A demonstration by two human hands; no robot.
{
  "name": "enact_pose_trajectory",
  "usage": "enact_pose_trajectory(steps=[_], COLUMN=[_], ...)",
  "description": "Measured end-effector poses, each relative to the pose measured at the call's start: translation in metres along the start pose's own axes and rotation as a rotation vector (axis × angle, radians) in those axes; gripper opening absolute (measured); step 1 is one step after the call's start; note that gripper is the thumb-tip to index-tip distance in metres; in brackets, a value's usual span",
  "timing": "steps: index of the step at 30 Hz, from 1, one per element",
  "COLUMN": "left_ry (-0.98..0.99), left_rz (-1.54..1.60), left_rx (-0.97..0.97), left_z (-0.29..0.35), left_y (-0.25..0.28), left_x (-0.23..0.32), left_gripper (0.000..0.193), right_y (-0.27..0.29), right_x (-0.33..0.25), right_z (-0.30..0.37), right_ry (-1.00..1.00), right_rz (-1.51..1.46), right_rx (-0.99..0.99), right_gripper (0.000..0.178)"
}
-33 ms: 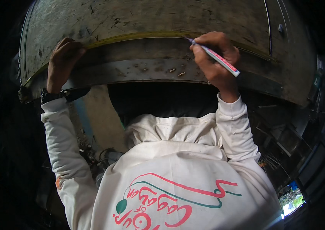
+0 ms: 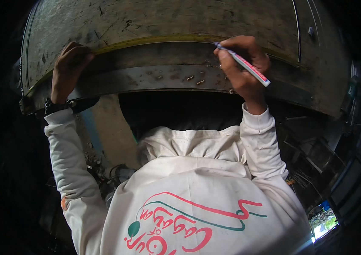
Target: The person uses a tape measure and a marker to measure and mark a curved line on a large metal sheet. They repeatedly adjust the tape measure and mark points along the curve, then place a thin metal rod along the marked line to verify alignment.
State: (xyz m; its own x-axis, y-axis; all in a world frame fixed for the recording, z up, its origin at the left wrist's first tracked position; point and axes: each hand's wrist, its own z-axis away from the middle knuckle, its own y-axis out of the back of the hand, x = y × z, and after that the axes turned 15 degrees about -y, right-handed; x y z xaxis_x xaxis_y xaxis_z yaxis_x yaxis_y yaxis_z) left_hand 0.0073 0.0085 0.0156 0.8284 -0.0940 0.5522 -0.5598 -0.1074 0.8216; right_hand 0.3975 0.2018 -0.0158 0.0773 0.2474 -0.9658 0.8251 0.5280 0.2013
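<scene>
Biggest thing here is the scuffed metal sheet (image 2: 167,21) filling the top of the view, grey and scratched all over, with a darker curved steel band (image 2: 155,78) running along its near edge. A thin yellow strip (image 2: 155,39), looks like a tape measure or flexible ruler, lies along the sheet just above that band, bowing from left to right.

Below that it's mostly the white hoodie (image 2: 189,191) with a red and green design on the front, both sleeves reaching up to the metal.

Left hand (image 2: 69,63) is pressed flat-ish on the yellow strip near its left end, fingers curled over it and pinning it down, not wrapped around anything. There's a dark watch (image 2: 55,106) on that wrist.

Right hand (image 2: 243,63) is clenched around a marker pen (image 2: 243,63), white with red and blue on the barrel. The tip points left and touches the sheet right at the yellow strip, well apart from the left hand.
</scene>
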Motion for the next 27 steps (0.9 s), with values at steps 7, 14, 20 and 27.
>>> enact_pose_trajectory(steps=[7,14,20,27], left_ry=[-0.001,0.026,0.045,0.027], left_rz=[0.002,0.021,-0.007,0.005], left_rx=[0.026,0.032,0.019,0.036], left_z=[-0.003,-0.004,-0.006,-0.002], left_y=[-0.001,0.001,0.0,0.002], left_x=[-0.008,-0.002,0.002,-0.003], left_gripper=[0.017,0.015,0.016,0.016], right_y=[0.033,0.028,0.032,0.027], right_x=[0.009,0.015,0.012,0.009], right_z=[0.001,-0.001,0.0,-0.004], right_ry=[-0.022,0.042,0.006,0.045], right_rz=[0.029,0.134,0.174,0.166], right_rx=[0.027,0.023,0.017,0.02], right_gripper=[0.013,0.011,0.009,0.009])
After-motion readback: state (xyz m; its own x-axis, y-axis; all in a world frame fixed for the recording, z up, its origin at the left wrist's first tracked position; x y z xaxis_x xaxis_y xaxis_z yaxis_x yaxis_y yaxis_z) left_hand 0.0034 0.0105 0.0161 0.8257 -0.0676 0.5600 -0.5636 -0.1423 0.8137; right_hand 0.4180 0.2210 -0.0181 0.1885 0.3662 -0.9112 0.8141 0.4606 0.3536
